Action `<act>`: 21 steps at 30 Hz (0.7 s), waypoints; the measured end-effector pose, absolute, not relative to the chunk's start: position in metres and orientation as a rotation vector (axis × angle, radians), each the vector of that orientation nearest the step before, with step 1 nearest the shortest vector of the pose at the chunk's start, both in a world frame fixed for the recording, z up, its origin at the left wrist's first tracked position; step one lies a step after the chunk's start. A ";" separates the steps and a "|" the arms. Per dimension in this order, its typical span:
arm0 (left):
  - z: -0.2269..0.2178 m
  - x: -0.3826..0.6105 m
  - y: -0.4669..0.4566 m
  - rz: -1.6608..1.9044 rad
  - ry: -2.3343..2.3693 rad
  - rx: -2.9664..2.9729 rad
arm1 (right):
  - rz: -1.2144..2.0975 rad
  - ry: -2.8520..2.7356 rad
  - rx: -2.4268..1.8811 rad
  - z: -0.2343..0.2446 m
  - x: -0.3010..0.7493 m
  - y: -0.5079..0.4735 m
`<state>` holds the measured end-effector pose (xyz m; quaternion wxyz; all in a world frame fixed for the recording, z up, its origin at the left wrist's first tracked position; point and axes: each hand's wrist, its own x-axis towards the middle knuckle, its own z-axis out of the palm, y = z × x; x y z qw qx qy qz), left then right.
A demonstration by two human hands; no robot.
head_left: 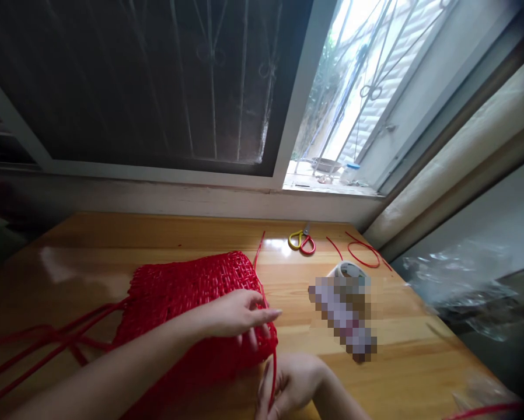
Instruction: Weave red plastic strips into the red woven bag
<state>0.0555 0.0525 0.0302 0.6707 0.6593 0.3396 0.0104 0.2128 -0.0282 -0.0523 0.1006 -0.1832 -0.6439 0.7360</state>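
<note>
A woven red basket or bag lies tilted on the wooden table, with long red strands trailing from its left side. My left hand reaches across its right part. The fingers are apart and somewhat blurred, next to the right edge. A thin red cord hangs down along that edge. Lower down, my right hand pinches this cord between thumb and fingers, just beside the basket's lower right corner. Parts of the right fingers are hidden behind the hand.
Scissors with yellow and red handles lie at the back of the table. Loose red cord pieces, a tape roll and a pixelated item are to the right. Clear plastic is beyond the right edge. A window stands behind.
</note>
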 end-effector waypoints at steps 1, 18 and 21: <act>0.027 0.061 0.047 0.070 0.737 1.391 | 2.150 -1.955 -0.561 -0.057 0.213 -0.029; 0.058 0.028 0.140 1.042 0.815 0.435 | 2.197 -2.049 -0.851 -0.059 0.238 -0.023; 0.067 0.020 0.137 1.052 0.755 0.345 | 2.258 -1.904 -1.003 -0.057 0.251 -0.020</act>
